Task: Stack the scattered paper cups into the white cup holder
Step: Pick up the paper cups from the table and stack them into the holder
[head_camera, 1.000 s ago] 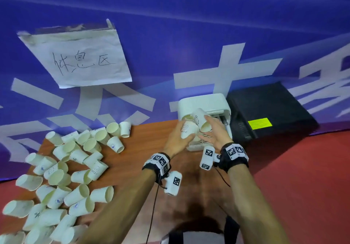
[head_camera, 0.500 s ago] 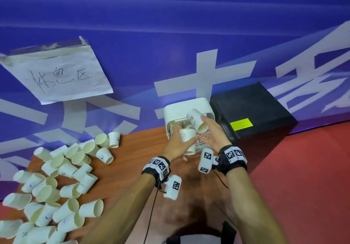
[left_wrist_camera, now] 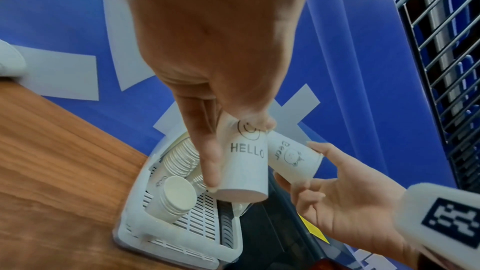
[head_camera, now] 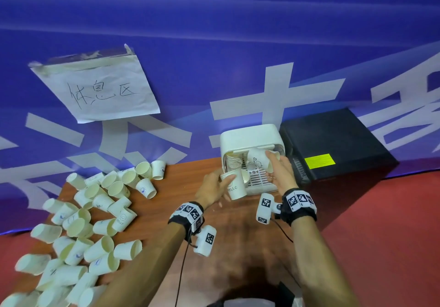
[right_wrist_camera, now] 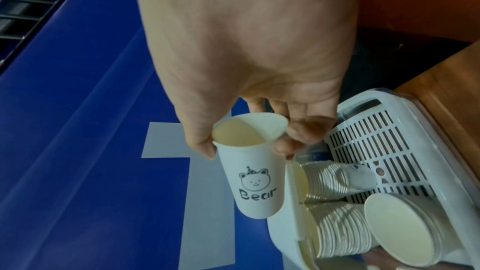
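The white cup holder (head_camera: 250, 137) stands at the table's far edge against the blue wall, with stacks of nested cups (head_camera: 232, 161) lying inside it. My left hand (head_camera: 223, 182) grips a paper cup marked HELLO (head_camera: 234, 186) just in front of the holder's left side. In the left wrist view this HELLO cup (left_wrist_camera: 245, 167) hangs over the slotted tray (left_wrist_camera: 197, 221). My right hand (head_camera: 273, 166) holds a tilted cup marked Bear (head_camera: 260, 161) by its rim at the holder's opening. In the right wrist view the Bear cup (right_wrist_camera: 254, 180) is beside the nested stacks (right_wrist_camera: 335, 227).
Several loose paper cups (head_camera: 95, 211) lie in a heap on the left of the wooden table (head_camera: 185, 180). A black box (head_camera: 333, 140) with a yellow label stands right of the holder. A handwritten paper sign (head_camera: 100, 87) is taped to the wall.
My left hand has drawn the HELLO cup a little down and back from the holder. The right hand keeps the Bear cup at the opening. My head view has shifted.
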Action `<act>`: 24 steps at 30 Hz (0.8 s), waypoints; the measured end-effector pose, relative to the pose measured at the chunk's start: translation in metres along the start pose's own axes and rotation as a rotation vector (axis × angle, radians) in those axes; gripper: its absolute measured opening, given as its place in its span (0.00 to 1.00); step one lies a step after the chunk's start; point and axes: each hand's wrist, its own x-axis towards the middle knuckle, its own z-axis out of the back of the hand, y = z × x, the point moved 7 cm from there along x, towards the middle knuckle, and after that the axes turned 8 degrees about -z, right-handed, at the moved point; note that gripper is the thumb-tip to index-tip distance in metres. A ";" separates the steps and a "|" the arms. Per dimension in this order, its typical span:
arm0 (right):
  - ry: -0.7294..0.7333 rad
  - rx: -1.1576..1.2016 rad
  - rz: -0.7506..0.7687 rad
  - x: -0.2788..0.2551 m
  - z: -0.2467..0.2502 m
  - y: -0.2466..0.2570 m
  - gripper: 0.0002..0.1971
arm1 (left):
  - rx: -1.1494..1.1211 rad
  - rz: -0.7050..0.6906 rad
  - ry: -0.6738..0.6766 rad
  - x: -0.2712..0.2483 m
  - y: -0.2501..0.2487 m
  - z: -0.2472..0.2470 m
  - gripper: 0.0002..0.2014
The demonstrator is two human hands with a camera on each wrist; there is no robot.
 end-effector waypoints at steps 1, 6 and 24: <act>-0.018 -0.033 0.011 0.003 0.002 -0.002 0.21 | -0.011 -0.024 -0.008 -0.003 0.001 0.004 0.07; -0.092 -0.224 0.064 0.018 0.007 -0.010 0.21 | 0.067 -0.065 -0.032 -0.004 0.018 0.018 0.13; -0.032 -0.415 0.269 0.039 0.005 0.016 0.25 | 0.731 -0.264 0.009 0.062 0.028 -0.015 0.16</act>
